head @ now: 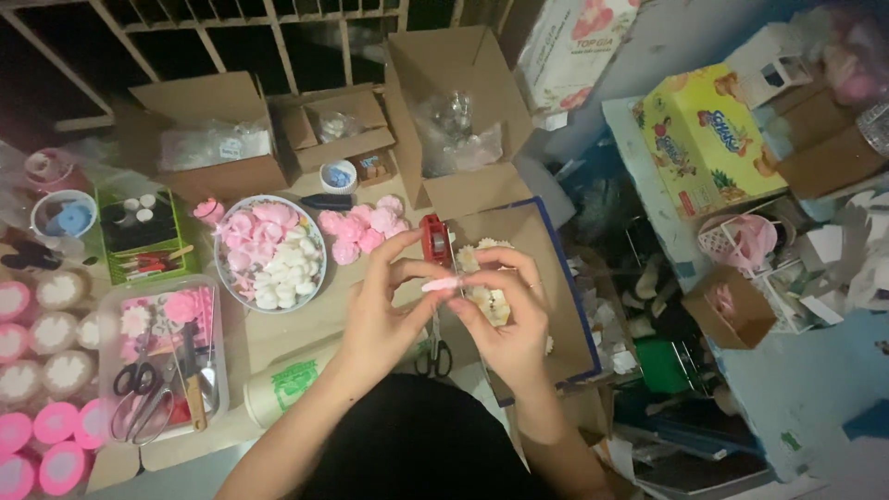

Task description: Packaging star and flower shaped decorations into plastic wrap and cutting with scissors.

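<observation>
My left hand (384, 310) and my right hand (509, 319) meet over the brown work table (296, 319). Both pinch a small pale pink petal-like piece (441, 284) between their fingertips. Under my right hand lies a cream fabric flower (488, 303); whether the hand touches it I cannot tell. A red tape dispenser (435, 239) stands just beyond my fingers. Small black-handled scissors (433, 352) lie below my hands.
A round bowl (269, 252) holds pink and white flowers, with loose pink flowers (363, 231) beside it. A clear tray (163, 356) holds scissors and tools. Open cardboard boxes (215, 130) line the back. Pink and white round lids (42, 370) sit left. Clutter fills the right floor.
</observation>
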